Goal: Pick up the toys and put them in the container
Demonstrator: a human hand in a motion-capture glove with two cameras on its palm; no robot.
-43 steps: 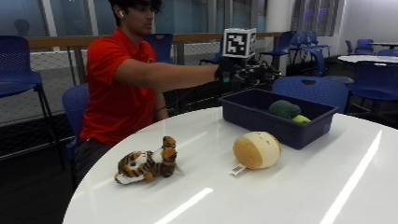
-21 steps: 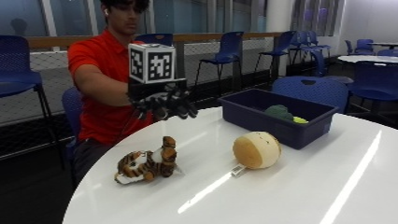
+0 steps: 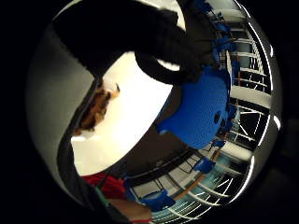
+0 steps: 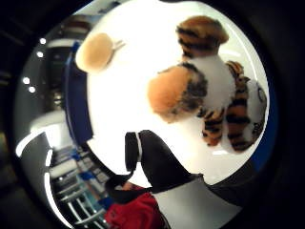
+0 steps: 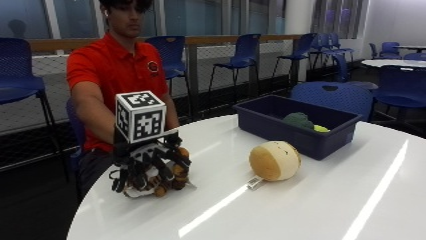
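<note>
Gloved right hand (image 5: 150, 167) over tiger plush (image 4: 214, 95) at near left of desk (image 5: 299, 210), fingers (image 5: 174, 165) spread, pointing down around it, not gripping yet. Toy looks soft, light, squashy, not slippery. Best grab fat middle. Blue container (image 5: 299, 125) far right; round tan plush (image 5: 274, 160) between.

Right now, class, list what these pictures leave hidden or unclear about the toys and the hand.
- Tiger: outside view, mostly covered by the gloved hand; whether fingers grip it is unclear.
- Bin contents: outside view, wall hides all but a green toy and yellow bit.
</note>
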